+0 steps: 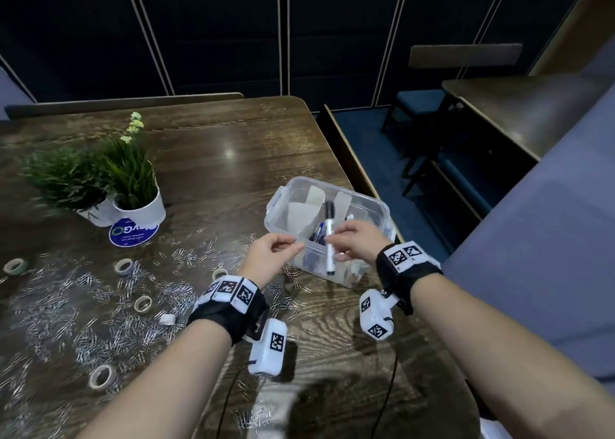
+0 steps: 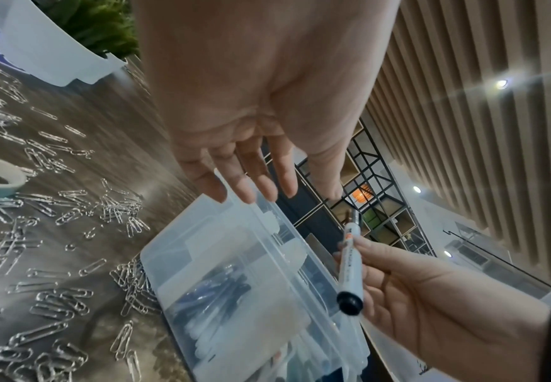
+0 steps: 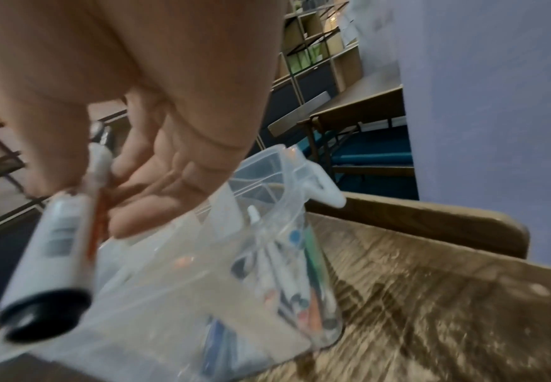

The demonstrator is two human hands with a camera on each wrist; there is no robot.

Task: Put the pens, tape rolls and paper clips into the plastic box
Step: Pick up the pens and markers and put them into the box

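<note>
Right hand (image 1: 356, 240): pinches white marker (image 1: 330, 245) above plastic box (image 1: 382, 209) (pens already inside). Left hand (image 1: 269, 255): fingers relaxed, holding nothing, at box edge. Paper clips (image 1: 86, 305), tape rolls (image 1: 123, 267): scattered on tabletop (image 1: 216, 145).

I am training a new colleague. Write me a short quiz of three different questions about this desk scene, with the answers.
1. True or false: the right hand holds a white marker above the plastic box.
2. Which hand holds nothing? A) left hand B) right hand
3. Fill in: the tape rolls lie on the ____, among scattered paper clips.

Key: 1 true; 2 A; 3 table
</note>
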